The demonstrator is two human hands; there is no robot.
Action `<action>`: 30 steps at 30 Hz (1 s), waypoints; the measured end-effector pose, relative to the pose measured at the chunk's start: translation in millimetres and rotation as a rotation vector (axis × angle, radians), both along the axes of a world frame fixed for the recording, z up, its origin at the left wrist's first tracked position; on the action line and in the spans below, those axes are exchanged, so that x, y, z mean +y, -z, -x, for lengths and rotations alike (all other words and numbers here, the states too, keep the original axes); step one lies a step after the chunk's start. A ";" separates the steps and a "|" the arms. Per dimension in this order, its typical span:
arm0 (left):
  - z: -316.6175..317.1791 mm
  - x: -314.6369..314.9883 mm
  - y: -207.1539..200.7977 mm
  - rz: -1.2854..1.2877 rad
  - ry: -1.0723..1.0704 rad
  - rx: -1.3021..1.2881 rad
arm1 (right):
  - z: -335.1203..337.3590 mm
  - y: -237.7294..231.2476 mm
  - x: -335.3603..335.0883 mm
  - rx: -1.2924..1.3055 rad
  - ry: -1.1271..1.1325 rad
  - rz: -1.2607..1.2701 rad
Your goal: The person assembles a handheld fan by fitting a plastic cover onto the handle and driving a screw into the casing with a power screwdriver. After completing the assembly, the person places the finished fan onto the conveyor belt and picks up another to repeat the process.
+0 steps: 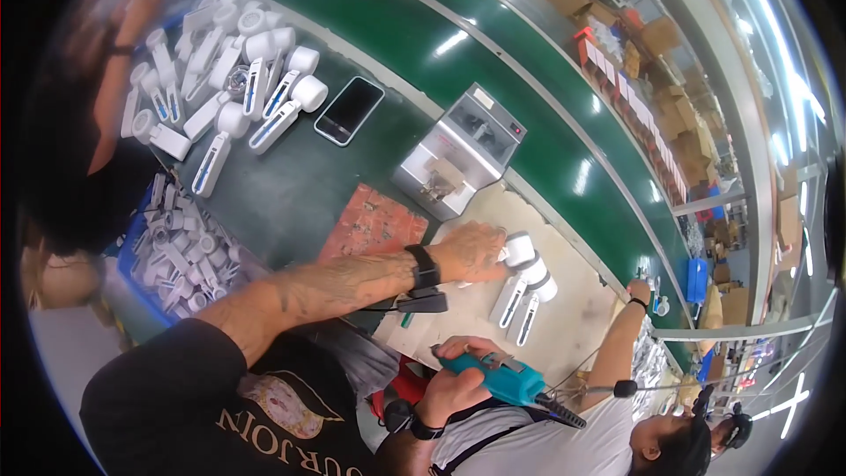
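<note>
My left hand (476, 252) reaches across the bench with its fingers curled at a white round-headed handheld device (518, 249); the hand hides much of what it grips. Right beside it, two more white handheld devices (527, 313) lie side by side, each with a round head and a slim handle with a dark strip. Nearer my body, my right hand (456, 390) is wrapped around a teal electric screwdriver (507, 379) with a black corded end. The screwdriver is held apart from the devices.
A grey metal machine (460, 154) stands behind my left hand, near a red worn mat (374, 222) and a phone (350, 111). Many white devices (238, 70) are piled at far left, above a blue bin (141, 247) of white parts. Co-workers sit on both sides; a green conveyor (564, 159) runs behind.
</note>
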State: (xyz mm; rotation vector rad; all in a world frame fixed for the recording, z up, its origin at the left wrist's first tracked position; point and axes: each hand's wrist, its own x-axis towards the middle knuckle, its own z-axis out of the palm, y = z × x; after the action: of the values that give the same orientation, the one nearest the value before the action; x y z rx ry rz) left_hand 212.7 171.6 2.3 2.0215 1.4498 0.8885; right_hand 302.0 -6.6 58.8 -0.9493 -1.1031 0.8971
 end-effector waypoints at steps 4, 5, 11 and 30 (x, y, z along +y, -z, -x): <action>53.8 -37.8 -41.9 0.002 0.120 -0.107 | -7.6 17.7 30.2 -0.109 0.074 -0.002; 70.9 -47.8 -42.5 -0.109 0.159 -0.115 | -5.2 18.9 38.2 -0.144 0.068 -0.012; 138.3 -76.6 -29.5 -0.265 0.265 -0.093 | 18.6 7.9 65.3 -0.210 0.038 0.060; 169.2 -79.0 11.4 -0.351 0.179 0.035 | 125.2 -13.8 199.4 -0.038 -0.144 -0.123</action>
State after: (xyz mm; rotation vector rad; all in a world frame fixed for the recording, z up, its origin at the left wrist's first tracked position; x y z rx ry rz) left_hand 43.5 92.6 -9.1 2.3873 1.1690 1.0942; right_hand 176.8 192.8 72.6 -0.7960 -1.2568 0.9197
